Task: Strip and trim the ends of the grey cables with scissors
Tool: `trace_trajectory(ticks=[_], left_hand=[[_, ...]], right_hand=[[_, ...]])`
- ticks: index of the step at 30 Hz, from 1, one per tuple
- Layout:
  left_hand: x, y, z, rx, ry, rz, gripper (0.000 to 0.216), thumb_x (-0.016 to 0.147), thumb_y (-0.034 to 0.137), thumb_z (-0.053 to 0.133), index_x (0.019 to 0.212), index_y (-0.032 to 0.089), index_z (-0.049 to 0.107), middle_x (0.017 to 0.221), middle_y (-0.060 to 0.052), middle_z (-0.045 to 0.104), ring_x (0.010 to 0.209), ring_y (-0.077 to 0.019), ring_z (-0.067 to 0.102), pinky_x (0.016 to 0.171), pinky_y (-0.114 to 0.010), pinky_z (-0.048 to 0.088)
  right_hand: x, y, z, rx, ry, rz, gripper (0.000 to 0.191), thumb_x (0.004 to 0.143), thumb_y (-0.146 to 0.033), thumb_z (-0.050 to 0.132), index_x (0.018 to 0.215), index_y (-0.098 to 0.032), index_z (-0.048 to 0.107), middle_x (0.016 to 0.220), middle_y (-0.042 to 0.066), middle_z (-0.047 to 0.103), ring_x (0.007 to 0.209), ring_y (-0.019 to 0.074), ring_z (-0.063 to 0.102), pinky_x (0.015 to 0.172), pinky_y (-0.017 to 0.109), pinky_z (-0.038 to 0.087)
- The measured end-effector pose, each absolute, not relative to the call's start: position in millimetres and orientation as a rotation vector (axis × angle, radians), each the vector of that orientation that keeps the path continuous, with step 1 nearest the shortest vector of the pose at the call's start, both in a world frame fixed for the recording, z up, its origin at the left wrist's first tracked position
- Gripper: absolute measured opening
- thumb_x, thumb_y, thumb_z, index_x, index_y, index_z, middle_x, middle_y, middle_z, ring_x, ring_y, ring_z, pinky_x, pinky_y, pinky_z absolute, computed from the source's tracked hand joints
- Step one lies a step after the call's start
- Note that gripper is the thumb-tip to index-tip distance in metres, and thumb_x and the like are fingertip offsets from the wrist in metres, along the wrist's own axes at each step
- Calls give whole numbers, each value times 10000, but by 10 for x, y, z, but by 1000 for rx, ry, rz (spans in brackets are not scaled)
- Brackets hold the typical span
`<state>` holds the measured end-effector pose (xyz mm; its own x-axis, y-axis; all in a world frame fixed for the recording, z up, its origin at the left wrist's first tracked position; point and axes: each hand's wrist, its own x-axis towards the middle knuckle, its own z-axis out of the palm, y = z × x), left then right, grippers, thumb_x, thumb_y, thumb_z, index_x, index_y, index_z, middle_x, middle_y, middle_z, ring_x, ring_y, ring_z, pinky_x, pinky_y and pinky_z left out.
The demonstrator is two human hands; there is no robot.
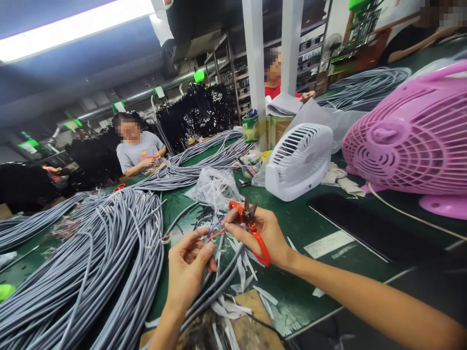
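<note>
My left hand [191, 257] pinches thin coloured wires [216, 234], red and blue, at the stripped end of a grey cable. From the other side my right hand [268, 236] has its fingertips on the same wires. Orange-handled scissors [260, 243] hang in the right hand, blades pointing up and away from the wires. Below the hands run grey cables [228, 267] and white paper-like strips [244, 270]. Just beyond lies a clear plastic bag [215, 187] of white pieces. How the fingertips meet on the wires is partly hidden.
Large bundles of grey cable [120, 238] cover the left of the green table [288, 291]. A white fan [301, 163] and a pink fan [408, 141] stand at right, near a dark mat [368, 228]. One co-worker [140, 150] sits across the table; others are farther back.
</note>
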<state>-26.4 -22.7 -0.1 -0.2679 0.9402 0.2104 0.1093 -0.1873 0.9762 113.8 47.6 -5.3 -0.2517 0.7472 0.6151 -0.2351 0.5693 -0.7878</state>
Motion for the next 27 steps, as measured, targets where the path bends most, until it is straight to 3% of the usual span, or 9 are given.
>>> trace_trajectory(ticks=[13,22,27], left_hand=[[-349,-140,19,1241,1395,1313,311,589,348,727,763,100,654,604,-21,643,542,-129,596,582,-251,498],[-418,-121,-43,1207,1391,1479,353,617,289,713,909,126,599,593,-13,669,497,-118,611,557,-237,503],[-367,-172,-45,1448,1614,1614,188,591,207,712,758,149,649,629,-9,675,571,-149,648,561,-236,522]], right_hand=[[1078,638,-135,-528,-1437,1070,163,664,-305,665,661,-168,574,634,-7,576,589,121,521,583,240,448],[1064,601,-197,-589,-1318,887,119,697,-242,622,676,-185,519,627,-34,498,585,104,453,577,214,397],[1075,642,-179,-645,-1272,901,152,701,-295,616,680,-185,513,617,-36,499,569,105,450,569,217,387]])
